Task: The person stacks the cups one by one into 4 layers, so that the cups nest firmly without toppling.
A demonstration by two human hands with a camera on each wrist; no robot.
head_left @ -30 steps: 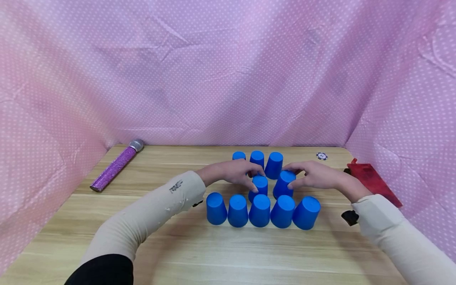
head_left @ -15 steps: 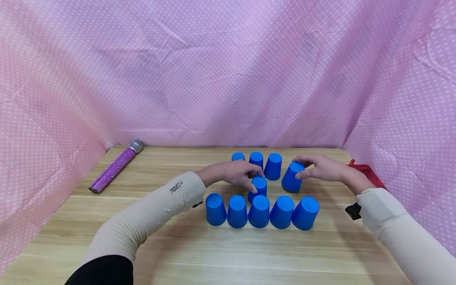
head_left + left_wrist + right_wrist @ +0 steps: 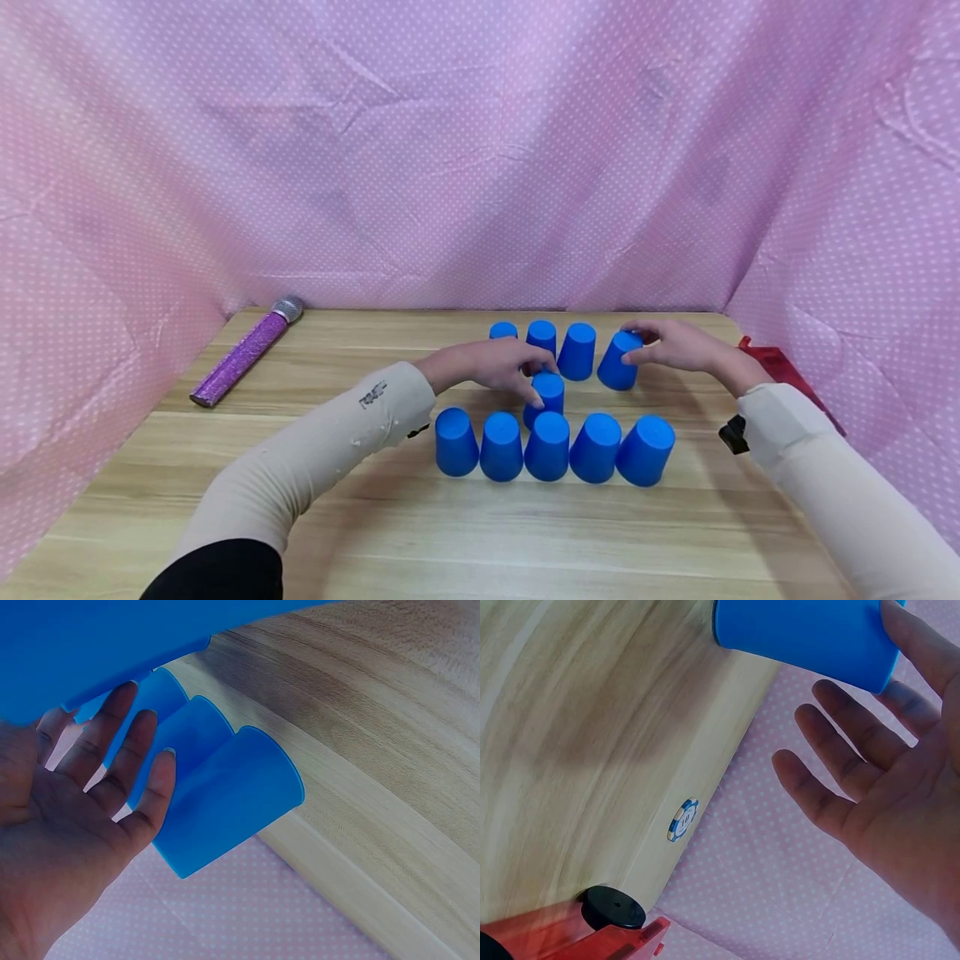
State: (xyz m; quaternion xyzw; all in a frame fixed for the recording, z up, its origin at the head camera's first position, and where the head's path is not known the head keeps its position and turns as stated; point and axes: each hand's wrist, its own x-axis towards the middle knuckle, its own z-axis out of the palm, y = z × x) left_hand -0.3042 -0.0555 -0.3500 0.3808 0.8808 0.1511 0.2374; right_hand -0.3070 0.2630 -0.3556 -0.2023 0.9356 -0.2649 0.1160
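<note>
Upside-down blue cups stand on the table in rows. My left hand (image 3: 501,365) holds the single middle cup (image 3: 549,398), thumb in front and fingertips behind; in the left wrist view this cup (image 3: 120,645) looms close across the top, and the lower fingers (image 3: 154,787) are spread away from it. My right hand (image 3: 678,345) pinches another cup (image 3: 619,362) at the right end of the back row, between thumb and index finger. The right wrist view shows that cup (image 3: 806,637), the other fingers extended off it. The back row's leftmost cup (image 3: 503,331) is partly hidden by my left hand.
In front runs a row of several blue cups (image 3: 547,447). A glittery purple microphone (image 3: 243,350) lies at the left. A red translucent object (image 3: 787,371) with a black wheel (image 3: 613,907) sits at the right; a poker chip (image 3: 683,820) lies near the far edge. Pink dotted cloth (image 3: 480,150) surrounds the table.
My right hand has carried its cup from beside the middle cup outward to the right, then back to the far row's right end. My left hand has stayed on the middle cup.
</note>
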